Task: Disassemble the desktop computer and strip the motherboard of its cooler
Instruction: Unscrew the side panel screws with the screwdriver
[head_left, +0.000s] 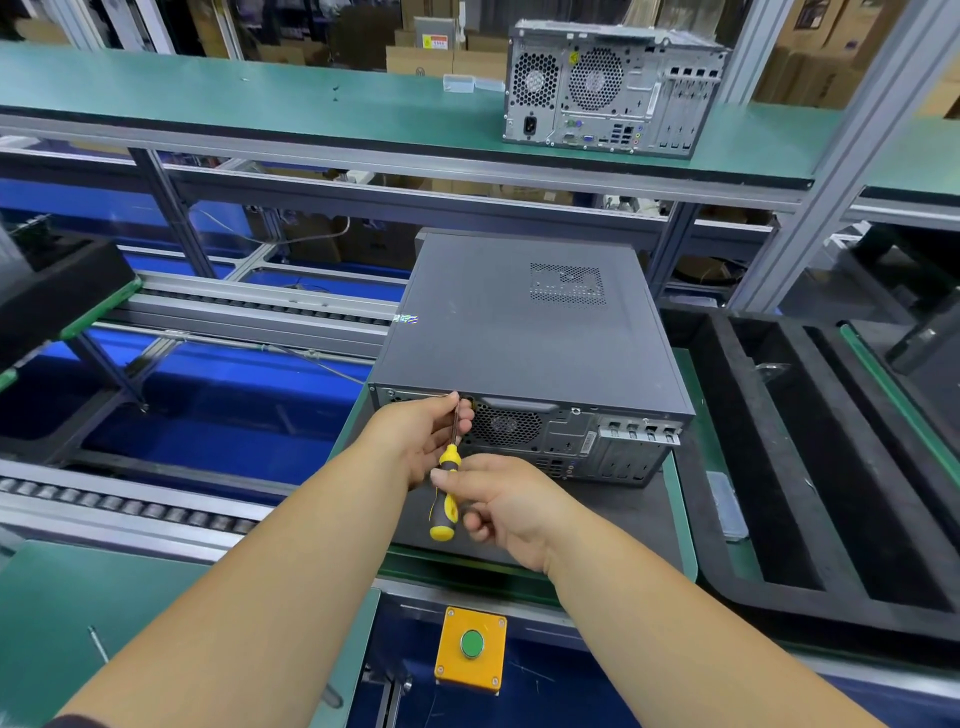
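**Computer case closed on the desk, screwdriver at its back panel**

Computer case (524, 332), dark grey and still closed, lies on its side on a dark mat on the green-edged desk (685, 519), in the middle of the view. Its broad top panel is plain apart from a patch of small vent holes toward the far right and a shiny sticker at the left edge. The back panel faces the person: a round fan grille sits left of centre, ports lie below it, and a row of metal slot covers runs along the right.

Left hand (415, 441) reaches to the upper left of the back panel, its fingers curled round the thin shaft of a screwdriver (445, 499) close to the tip. The tip meets the case near the top edge, beside the fan grille; the exact spot is hidden by the fingers.

Right hand (498, 499) sits just below and nearer the person, pinching the yellow and black handle between thumb and curled fingers. The screwdriver stands nearly upright between both hands.

A second computer (608, 88) stands on the green shelf (260, 98) behind.
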